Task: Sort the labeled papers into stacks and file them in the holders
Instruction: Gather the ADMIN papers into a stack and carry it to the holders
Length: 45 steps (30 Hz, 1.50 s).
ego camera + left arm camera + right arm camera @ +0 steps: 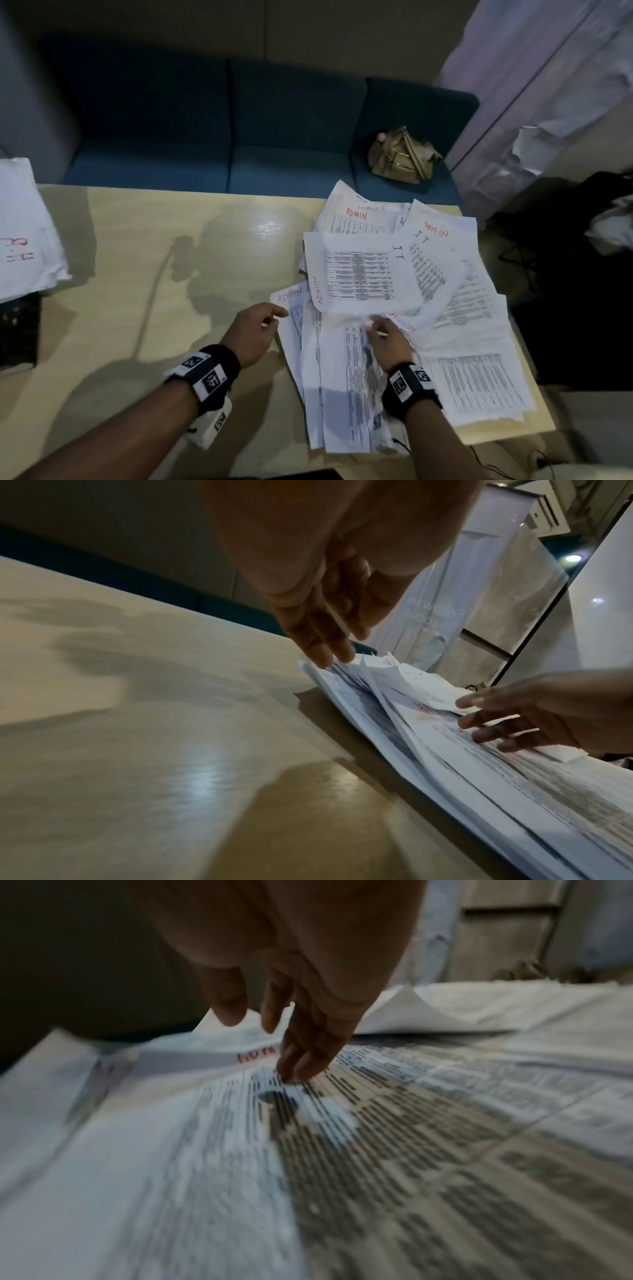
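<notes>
A loose pile of printed papers point(462, 377) point(479, 785) point(377, 1150) covers the right part of the table; sheets carry handwritten labels ADMIN in red and IT in black. My left hand point(270, 317) point(329, 645) reaches the pile's left edge, its straight fingers touching the corner of an ADMIN sheet point(291, 298). My right hand point(376, 327) point(301, 1066) lies on the pile nearer me, fingertips pressing down on a printed sheet just below a red label. Neither hand grips anything. A separate stack marked H.R point(24, 233) lies at the table's left edge.
The wooden table point(171, 274) is bare between the two paper groups. A black object point(17, 329) sits under the H.R stack at the left edge. Behind the table stands a blue sofa point(239, 137) with a tan bag point(400, 157). Dark clutter lies on the floor at right.
</notes>
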Tool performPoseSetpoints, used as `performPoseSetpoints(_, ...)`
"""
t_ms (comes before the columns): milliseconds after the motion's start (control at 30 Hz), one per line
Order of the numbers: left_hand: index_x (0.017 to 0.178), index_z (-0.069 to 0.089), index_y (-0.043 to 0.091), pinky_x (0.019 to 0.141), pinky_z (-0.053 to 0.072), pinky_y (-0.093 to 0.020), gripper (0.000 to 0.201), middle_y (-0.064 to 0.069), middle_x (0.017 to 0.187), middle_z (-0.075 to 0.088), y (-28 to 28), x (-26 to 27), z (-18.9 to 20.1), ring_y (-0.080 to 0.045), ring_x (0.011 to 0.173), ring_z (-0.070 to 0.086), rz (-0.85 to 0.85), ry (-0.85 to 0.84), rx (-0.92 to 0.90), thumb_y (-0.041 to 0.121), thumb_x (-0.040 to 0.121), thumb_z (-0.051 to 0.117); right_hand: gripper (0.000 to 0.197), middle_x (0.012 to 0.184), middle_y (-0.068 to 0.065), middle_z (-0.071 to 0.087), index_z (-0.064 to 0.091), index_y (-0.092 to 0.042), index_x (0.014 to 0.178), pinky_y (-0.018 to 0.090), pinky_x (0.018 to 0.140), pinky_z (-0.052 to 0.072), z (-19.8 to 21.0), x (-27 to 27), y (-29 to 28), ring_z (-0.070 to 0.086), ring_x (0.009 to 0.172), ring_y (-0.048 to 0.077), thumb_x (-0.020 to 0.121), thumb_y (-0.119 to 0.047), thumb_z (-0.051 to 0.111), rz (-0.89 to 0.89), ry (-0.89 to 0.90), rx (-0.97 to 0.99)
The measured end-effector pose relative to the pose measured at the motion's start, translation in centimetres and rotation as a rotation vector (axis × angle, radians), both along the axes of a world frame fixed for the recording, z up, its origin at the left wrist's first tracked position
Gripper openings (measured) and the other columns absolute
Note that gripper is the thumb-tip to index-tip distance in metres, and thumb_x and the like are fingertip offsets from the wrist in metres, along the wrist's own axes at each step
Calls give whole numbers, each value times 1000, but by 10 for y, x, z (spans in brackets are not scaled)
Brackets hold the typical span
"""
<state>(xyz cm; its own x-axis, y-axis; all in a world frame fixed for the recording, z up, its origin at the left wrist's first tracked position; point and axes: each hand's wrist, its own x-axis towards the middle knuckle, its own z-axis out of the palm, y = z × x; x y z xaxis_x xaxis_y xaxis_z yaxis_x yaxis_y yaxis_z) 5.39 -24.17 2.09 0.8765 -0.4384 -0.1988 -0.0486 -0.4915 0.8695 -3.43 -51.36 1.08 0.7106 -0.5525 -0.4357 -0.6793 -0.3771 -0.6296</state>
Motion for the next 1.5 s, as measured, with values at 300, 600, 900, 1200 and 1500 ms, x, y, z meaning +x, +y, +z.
performPoseSetpoints(300, 115, 62, 21, 81, 45, -23, 27, 2, 110, 55, -71, -7, -10, -15, 93, 56, -28, 114, 186, 12, 91, 56, 78, 81, 22, 69, 25, 1, 141, 36, 55, 54, 1, 66, 2, 60, 52, 25, 85, -28, 71, -564, 2, 484)
performPoseSetpoints(600, 107, 62, 31, 72, 42, -17, 20, 5, 105, 65, -88, -14, -9, -5, 84, 57, 126, 18, 257, 40, 96, 49, 41, 74, 10, 67, 35, -20, 109, 41, 67, 56, 13, 61, 1, 69, 59, 24, 84, -4, 63, -441, -195, 458)
performPoseSetpoints(900, 133, 51, 12, 84, 43, -28, 39, -6, 126, 63, -103, -10, 6, -25, 107, 59, 369, 153, 176, 21, 95, 54, 24, 75, -3, 71, 57, -39, 103, 22, 59, 52, 64, 3, 1, 69, 63, 10, 88, -22, 65, 498, -96, 327)
performPoseSetpoints(1200, 129, 55, 21, 96, 47, -28, 37, 11, 122, 62, -139, -35, 10, -9, 108, 60, 179, 314, -107, 26, 92, 62, 62, 110, -3, 58, 48, -20, 131, 25, 78, 45, 69, 61, -111, 55, 97, 15, 80, -43, 73, 507, -93, -87)
performPoseSetpoints(1500, 112, 52, 25, 67, 45, -10, 28, 7, 95, 63, -157, -44, -20, -6, 80, 61, 143, 494, -14, 26, 88, 67, 49, 137, 13, 48, 46, -4, 136, 31, 98, 41, 18, 69, -180, 50, 123, 28, 93, -28, 57, 548, 319, -338)
